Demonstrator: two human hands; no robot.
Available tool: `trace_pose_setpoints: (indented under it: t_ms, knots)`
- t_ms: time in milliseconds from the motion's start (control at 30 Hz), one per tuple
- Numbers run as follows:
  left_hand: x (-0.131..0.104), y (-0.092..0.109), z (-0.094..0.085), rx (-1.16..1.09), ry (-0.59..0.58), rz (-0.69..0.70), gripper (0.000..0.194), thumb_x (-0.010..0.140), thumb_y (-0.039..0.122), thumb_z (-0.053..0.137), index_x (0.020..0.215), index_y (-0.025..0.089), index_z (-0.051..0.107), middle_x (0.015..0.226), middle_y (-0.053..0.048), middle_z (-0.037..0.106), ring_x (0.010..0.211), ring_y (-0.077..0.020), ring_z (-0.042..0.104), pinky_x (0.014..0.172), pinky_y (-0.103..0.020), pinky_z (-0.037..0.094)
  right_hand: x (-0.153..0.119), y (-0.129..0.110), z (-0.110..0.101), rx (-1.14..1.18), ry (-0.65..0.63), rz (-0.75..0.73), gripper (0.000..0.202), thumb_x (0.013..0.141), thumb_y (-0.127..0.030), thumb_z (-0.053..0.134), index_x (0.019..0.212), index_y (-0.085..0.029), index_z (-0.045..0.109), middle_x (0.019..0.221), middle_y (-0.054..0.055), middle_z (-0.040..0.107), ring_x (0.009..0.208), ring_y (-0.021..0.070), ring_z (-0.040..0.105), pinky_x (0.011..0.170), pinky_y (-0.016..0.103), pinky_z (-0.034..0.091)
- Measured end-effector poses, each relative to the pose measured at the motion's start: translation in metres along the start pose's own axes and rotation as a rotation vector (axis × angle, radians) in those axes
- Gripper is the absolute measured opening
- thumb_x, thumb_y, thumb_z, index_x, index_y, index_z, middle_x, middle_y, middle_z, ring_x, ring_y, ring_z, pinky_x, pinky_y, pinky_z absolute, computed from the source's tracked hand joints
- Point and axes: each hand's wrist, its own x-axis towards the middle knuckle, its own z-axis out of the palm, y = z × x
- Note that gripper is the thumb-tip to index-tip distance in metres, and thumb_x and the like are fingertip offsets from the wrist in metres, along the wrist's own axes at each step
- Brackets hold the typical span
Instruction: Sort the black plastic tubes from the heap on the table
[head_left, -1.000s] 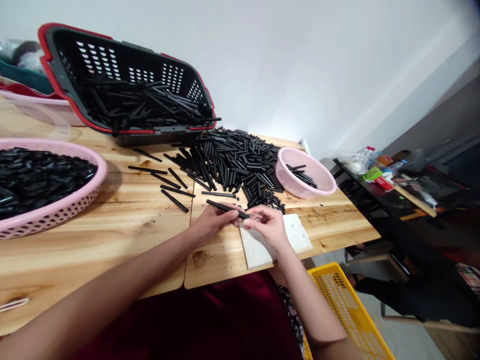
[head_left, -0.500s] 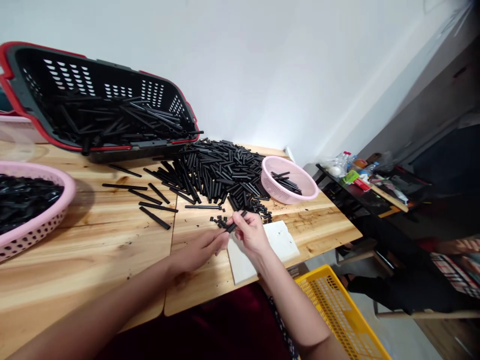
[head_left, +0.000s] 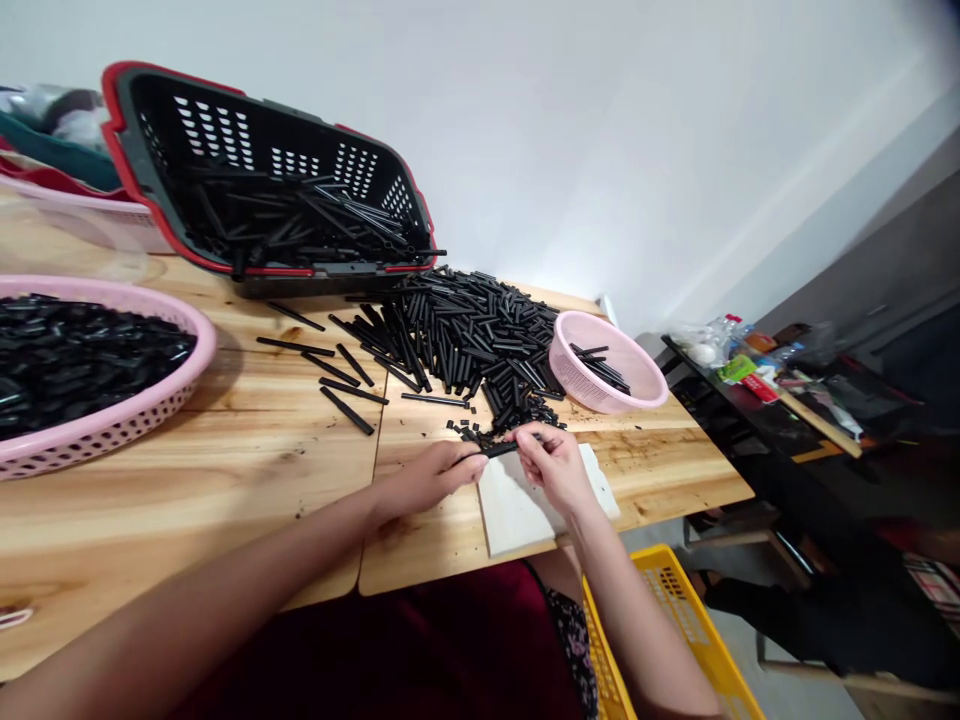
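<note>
Between my two hands is a short black stick (head_left: pixel 500 450), lying roughly level over the left part of a white board (head_left: pixel 517 508). My left hand (head_left: pixel 442 472) is closed on the stick's left end, thumb on top. The fingers of my right hand (head_left: pixel 550 462) pinch its right end, partly hiding it. Just beyond my hands lie small black offcuts (head_left: pixel 465 430). Behind them spreads a big heap of black sticks (head_left: pixel 472 330). Whether the stick is one piece or several side by side, I cannot make out.
A tipped black basket with a red rim (head_left: pixel 322 270) holds more sticks. At left stands a pink basket (head_left: pixel 202 350) of shiny black pieces; a pink basket (head_left: pixel 645 370) with some sticks is at right. A yellow crate (head_left: pixel 705 630) sits below the table edge. Another person sits far right.
The view has shifted, so the table things appear further right. The stick has turned from slanted to nearly level, and my hands have spread slightly apart along it.
</note>
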Motion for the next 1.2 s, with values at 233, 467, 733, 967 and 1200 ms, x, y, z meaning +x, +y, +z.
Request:
trace_pose_setpoints:
  t_ms: [233,467,733,967,1200]
  knots:
    - [0.001,0.0,-0.001,0.114,0.175,0.148,0.036,0.089,0.041,0.048,0.113,0.02,0.065,0.109,-0.003,0.067,0.096,-0.0084,0.06,0.085,-0.014,0.041,-0.01,-0.022,-0.016,-0.766,-0.301,-0.355,0.034,0.099,-0.035,0.041,0.084,-0.012,0.061,0.08,0.004,0.06,0.075,0.0082,0.052,0.07,0.018,0.035]
    - [-0.006,0.008,0.001,0.235,0.147,0.286,0.036,0.09,0.042,0.047,0.091,0.016,0.072,0.078,-0.006,0.066,0.072,-0.0071,0.055,0.071,-0.015,0.036,-0.011,-0.025,-0.028,-0.77,-0.448,-0.348,0.044,0.1,-0.039,0.035,0.07,-0.011,0.048,0.065,0.001,0.046,0.061,0.0058,0.039,0.061,0.017,0.027]
    - [-0.002,-0.005,-0.001,-0.19,0.344,0.117,0.044,0.078,0.046,0.064,0.102,0.01,0.07,0.069,-0.004,0.064,0.059,-0.0043,0.053,0.056,-0.013,0.036,-0.016,0.001,-0.042,-0.549,-0.273,-0.136,0.052,0.099,-0.051,0.032,0.069,-0.011,0.046,0.059,0.0,0.037,0.058,0.0058,0.034,0.056,0.017,0.025]
    - [0.0,-0.006,0.0,-0.205,0.345,0.09,0.04,0.078,0.045,0.065,0.097,0.01,0.067,0.069,-0.004,0.065,0.062,-0.0039,0.057,0.057,-0.01,0.039,-0.029,0.012,-0.047,-0.533,-0.206,-0.152,0.048,0.099,-0.051,0.034,0.074,-0.011,0.047,0.065,0.001,0.043,0.063,0.0071,0.039,0.059,0.018,0.029]
    - [-0.002,0.0,0.003,-0.285,0.308,0.063,0.039,0.076,0.044,0.067,0.092,0.008,0.065,0.07,-0.006,0.066,0.063,-0.0063,0.061,0.058,-0.012,0.043,-0.031,0.034,-0.027,-0.444,-0.001,-0.137,0.053,0.1,-0.055,0.026,0.069,-0.013,0.039,0.061,0.001,0.041,0.058,0.0074,0.037,0.054,0.019,0.028]
